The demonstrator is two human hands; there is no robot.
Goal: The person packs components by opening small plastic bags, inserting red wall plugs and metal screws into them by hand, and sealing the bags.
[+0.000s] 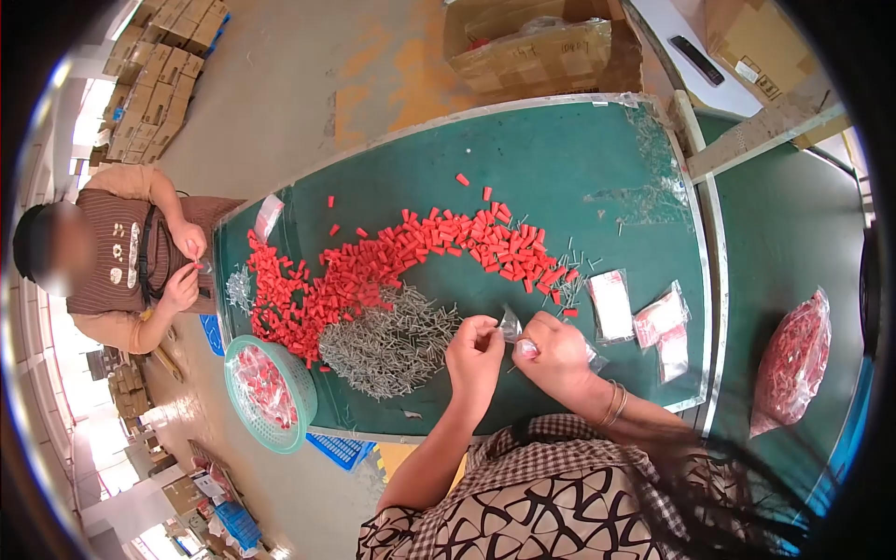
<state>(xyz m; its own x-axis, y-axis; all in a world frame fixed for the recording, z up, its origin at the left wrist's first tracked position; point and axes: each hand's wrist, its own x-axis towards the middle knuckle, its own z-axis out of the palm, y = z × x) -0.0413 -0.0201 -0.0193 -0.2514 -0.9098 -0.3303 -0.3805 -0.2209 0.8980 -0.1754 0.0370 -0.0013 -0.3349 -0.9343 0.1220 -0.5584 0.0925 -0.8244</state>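
Over the front edge of the green table, my left hand is closed in a pinch; what its fingertips hold is hidden. Close beside it, my right hand is curled closed around a small clear plastic bag, part of which sticks up between the two hands. A bit of red and white shows at the right fingers. Just left of my hands lies a heap of grey metal screws. Behind it, a long curved pile of red plastic plugs spreads across the table.
Flat clear packets lie right of my hands. A green basket with filled bags stands at the left edge. Across the left end, a person handles a red piece. A large filled bag rests at right; a cardboard box stands behind.
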